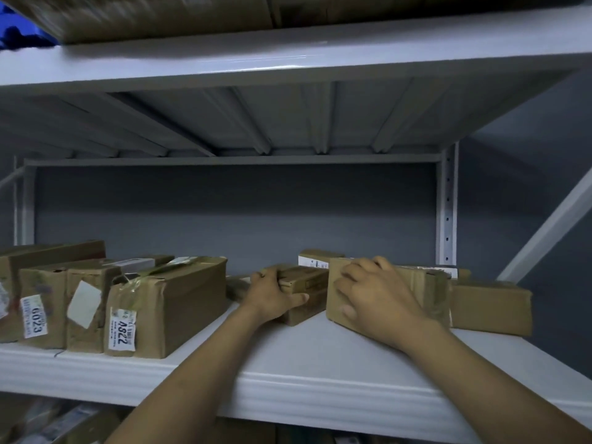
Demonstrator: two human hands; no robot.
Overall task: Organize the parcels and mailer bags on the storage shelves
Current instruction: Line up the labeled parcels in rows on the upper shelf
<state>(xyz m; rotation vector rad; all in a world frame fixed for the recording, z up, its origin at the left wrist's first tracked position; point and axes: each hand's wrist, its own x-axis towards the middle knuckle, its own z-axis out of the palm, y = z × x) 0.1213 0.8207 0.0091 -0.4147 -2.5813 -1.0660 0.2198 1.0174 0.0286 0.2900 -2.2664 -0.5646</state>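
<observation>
On the white metal shelf, my left hand grips a small brown cardboard parcel near the middle. My right hand is wrapped over the front of a larger brown parcel just to its right; fingers curl over its top edge, thumb on its front face. Behind the two lies a labelled parcel. At the left stands a row of several taped brown parcels with white number labels facing me.
Another flat brown parcel lies at the far right of the shelf, against the one in my right hand. The upper shelf carries large cartons. A perforated upright post stands at the back right. More parcels show on the shelf below.
</observation>
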